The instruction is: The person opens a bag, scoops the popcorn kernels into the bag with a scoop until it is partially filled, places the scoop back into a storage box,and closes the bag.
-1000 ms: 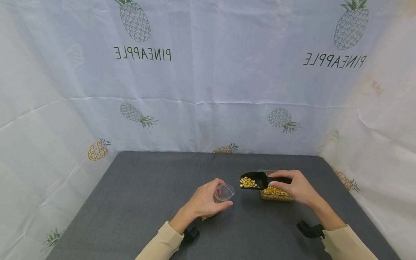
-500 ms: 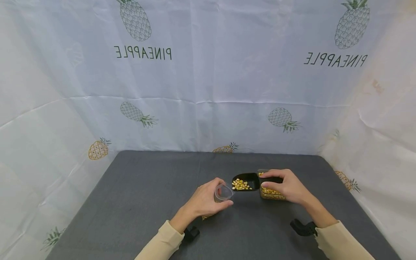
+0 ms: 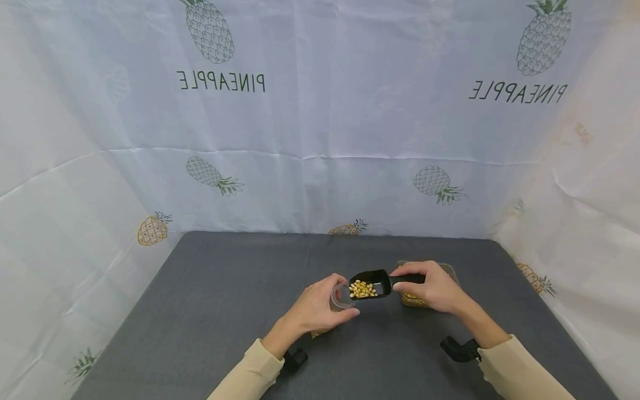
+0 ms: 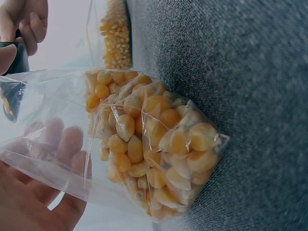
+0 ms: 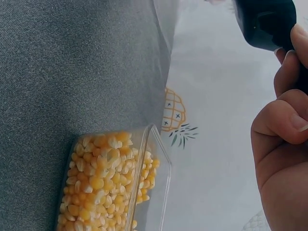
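Note:
My left hand holds a clear plastic bag by its upper part, thumb and fingers curved around the open mouth. Corn kernels fill the bag's lower part, which stands on the table in the left wrist view. A black scoop carries a small heap of corn kernels; its handle is pinched by my right hand. The scoop's front edge is at the bag's mouth, over its right side. Behind the right hand sits a clear rectangular container of corn kernels, partly hidden by that hand.
The dark grey tabletop stretches around both hands. A white curtain with pineapple prints hangs behind it and along both sides.
My right hand has brought the scoop of corn left, from in front of the container to the bag's mouth. The left hand and bag stay in place.

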{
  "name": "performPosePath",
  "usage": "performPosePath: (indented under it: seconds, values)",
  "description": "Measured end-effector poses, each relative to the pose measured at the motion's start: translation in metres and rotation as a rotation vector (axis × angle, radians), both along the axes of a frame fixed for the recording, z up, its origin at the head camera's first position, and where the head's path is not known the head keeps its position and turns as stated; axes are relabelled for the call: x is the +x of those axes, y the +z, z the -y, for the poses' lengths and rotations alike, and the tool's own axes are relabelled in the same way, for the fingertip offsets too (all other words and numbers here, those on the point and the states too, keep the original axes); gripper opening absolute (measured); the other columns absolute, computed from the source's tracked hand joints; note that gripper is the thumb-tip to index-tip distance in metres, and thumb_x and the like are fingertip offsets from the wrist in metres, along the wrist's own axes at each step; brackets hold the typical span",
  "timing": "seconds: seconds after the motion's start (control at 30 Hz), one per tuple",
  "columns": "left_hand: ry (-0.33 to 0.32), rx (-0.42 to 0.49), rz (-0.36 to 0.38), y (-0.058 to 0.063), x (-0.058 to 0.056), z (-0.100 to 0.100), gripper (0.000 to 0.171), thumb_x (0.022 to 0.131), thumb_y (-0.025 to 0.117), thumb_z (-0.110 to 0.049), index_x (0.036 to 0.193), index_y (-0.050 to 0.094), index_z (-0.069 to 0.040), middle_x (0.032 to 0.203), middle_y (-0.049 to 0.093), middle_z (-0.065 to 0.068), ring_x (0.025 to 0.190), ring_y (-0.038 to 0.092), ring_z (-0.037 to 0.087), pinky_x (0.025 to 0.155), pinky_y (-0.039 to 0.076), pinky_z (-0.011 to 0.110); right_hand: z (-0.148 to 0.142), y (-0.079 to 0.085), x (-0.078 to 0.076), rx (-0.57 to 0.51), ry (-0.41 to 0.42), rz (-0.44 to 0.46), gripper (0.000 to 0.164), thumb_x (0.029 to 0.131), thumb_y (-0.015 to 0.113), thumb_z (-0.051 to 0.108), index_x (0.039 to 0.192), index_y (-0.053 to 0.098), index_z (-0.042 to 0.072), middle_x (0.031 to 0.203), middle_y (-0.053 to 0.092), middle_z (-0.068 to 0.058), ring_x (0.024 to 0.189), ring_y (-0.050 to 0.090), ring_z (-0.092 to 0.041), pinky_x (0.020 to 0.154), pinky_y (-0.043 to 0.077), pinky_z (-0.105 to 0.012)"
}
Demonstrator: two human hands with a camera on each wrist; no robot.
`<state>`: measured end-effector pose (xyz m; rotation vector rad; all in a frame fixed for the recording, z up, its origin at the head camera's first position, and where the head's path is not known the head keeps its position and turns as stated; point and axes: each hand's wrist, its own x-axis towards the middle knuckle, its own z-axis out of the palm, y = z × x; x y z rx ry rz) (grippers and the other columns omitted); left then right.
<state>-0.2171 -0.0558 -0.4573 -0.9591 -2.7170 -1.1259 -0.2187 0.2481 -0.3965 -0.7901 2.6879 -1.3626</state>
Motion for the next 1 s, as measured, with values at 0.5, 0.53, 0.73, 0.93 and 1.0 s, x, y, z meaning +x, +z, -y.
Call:
performPosePath:
  seconds: [0.5, 0.53, 0.73, 0.93, 1.0]
  values:
    - [-0.02, 0.022, -0.025, -0.002, -0.001, 0.0, 0.05, 0.091, 0.071, -0.052, 0.123, 0.056, -0.017, 0.09, 0.053, -0.012, 0.067, 0.048, 0.002, 0.06, 0.042, 0.023, 0.009, 0.001, -0.01, 0.001, 0.13, -0.015, 0.02, 0.095, 0.074, 0.018, 0.113, 0.077, 0.009, 0.097, 0.07, -0.003, 0.073, 0.055, -0.015, 0.065, 0.048, -0.03]
    - [-0.02, 0.023, -0.027, -0.002, -0.001, 0.0, 0.05, 0.09, 0.072, -0.052, 0.123, 0.057, -0.017, 0.09, 0.053, -0.012, 0.067, 0.048, 0.002, 0.06, 0.042, 0.023, 0.01, 0.001, -0.01, 0.011, 0.133, -0.016, 0.02, 0.095, 0.074, 0.018, 0.113, 0.077, 0.009, 0.098, 0.07, -0.002, 0.075, 0.057, -0.015, 0.066, 0.049, -0.031]
    - [-0.014, 0.021, -0.03, -0.001, 0.0, 0.0, 0.052, 0.089, 0.073, -0.052, 0.125, 0.057, -0.018, 0.091, 0.055, -0.011, 0.069, 0.049, 0.003, 0.06, 0.043, 0.023, 0.012, 0.003, -0.012, 0.064, 0.146, -0.011, 0.023, 0.096, 0.072, 0.022, 0.116, 0.076, 0.01, 0.104, 0.07, 0.0, 0.084, 0.061, -0.018, 0.074, 0.051, -0.034]
    - [-0.006, 0.017, -0.021, 0.0, 0.0, 0.0, 0.054, 0.089, 0.073, -0.053, 0.126, 0.058, -0.018, 0.103, 0.062, -0.008, 0.08, 0.056, 0.003, 0.068, 0.048, 0.025, 0.017, 0.006, -0.011, 0.097, 0.145, -0.005, 0.024, 0.097, 0.072, 0.025, 0.117, 0.075, 0.011, 0.104, 0.07, 0.001, 0.084, 0.061, -0.02, 0.074, 0.051, -0.033]
    - [-0.006, 0.018, -0.018, 0.0, 0.0, 0.0, 0.054, 0.088, 0.074, -0.053, 0.126, 0.058, -0.018, 0.106, 0.063, -0.007, 0.082, 0.057, 0.003, 0.07, 0.049, 0.026, 0.019, 0.008, -0.01, 0.11, 0.14, -0.007, 0.024, 0.097, 0.072, 0.025, 0.116, 0.075, 0.012, 0.104, 0.07, 0.001, 0.083, 0.061, -0.019, 0.073, 0.051, -0.032]
